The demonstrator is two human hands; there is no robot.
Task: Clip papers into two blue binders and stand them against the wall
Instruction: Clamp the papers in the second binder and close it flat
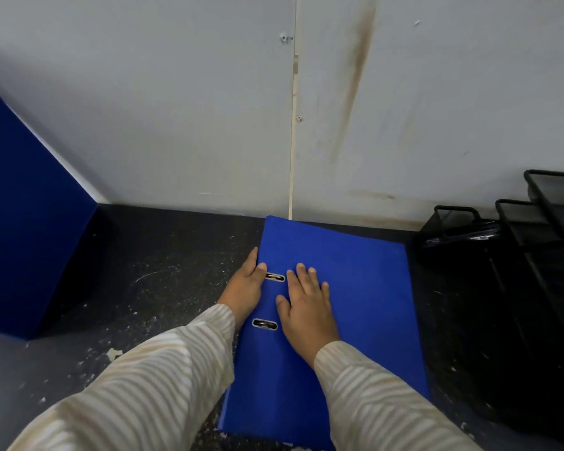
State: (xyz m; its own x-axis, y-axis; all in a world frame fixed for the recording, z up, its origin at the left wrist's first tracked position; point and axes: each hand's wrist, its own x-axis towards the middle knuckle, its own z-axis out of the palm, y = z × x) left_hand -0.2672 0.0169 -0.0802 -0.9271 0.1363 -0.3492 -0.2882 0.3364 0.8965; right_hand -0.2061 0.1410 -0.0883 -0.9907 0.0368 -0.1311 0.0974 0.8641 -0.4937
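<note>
A blue binder [355, 288] lies flat and closed on the dark desk [163, 262], its far corner touching the wall [176, 109]. Two metal slots show through its cover near the spine. My left hand [246, 284] grips the binder's left spine edge, thumb hooked over the cover by the upper slot. Flat on the cover, just right of the slots, rests my right hand [306, 307] with its fingers spread. A second blue binder [30, 222] stands upright at the far left against the wall. No papers are visible.
A black mesh desk tray organiser [518, 255] stands at the right against the wall, close to the flat binder's right edge. The desk surface is worn, with white flecks and paint chips. Striped sleeves cover both forearms.
</note>
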